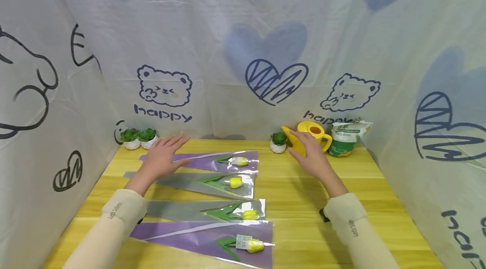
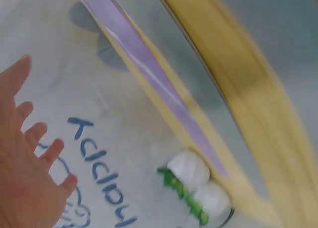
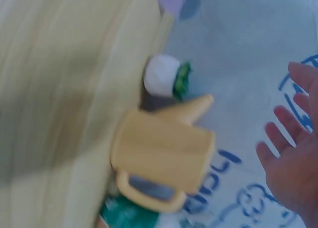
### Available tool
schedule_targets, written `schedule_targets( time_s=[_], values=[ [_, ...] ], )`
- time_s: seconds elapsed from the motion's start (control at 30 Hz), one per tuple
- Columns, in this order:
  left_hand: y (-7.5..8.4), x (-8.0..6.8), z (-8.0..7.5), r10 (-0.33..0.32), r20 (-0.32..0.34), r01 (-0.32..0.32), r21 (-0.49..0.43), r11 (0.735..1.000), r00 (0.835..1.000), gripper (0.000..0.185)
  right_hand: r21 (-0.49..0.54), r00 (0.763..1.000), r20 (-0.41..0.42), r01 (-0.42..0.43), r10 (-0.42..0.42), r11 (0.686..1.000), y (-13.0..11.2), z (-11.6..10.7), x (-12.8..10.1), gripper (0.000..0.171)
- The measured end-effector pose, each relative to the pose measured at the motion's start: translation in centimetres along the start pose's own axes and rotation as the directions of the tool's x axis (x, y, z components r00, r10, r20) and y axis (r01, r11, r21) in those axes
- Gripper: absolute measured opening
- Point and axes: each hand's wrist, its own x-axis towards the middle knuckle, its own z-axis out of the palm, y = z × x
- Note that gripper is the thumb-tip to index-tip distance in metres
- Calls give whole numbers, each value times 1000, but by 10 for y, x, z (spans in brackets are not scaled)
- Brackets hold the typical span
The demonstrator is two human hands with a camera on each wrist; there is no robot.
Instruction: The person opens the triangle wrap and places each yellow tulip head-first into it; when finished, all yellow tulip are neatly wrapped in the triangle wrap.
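My left hand (image 1: 163, 157) hovers with spread fingers over the left ends of the flower sleeves, holding nothing. Several wrapped yellow tulips lie in a column on the table: a purple sleeve (image 1: 205, 162) at the back, a grey sleeve (image 1: 178, 182), another grey sleeve (image 1: 174, 210), and a purple sleeve (image 1: 182, 235) in front. In the head view my right hand (image 1: 311, 157) is in front of the yellow watering can (image 1: 301, 144), partly covering it. The right wrist view shows that hand empty, apart from the watering can (image 3: 164, 143).
Two small potted succulents (image 1: 147, 136) stand at the back left. Another potted succulent (image 1: 278, 142) is left of the watering can. A green and white bag (image 1: 343, 138) stands at the back right. Printed cloth (image 1: 216, 104) walls the wooden table (image 1: 303, 227) on three sides.
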Motion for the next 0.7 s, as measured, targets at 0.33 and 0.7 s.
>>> schedule_targets(
  time_s=[0.33,0.7],
  values=[
    [-8,-38,-23,80,-196,-32,239,970,977,85,-453,949,-169,163,-265,876,18,-47,-47,75],
    [-26,-74,-18,184,-249,-95,329,939,951,89,-602,889,-196,224,-414,766,43,-64,-74,86]
  ],
)
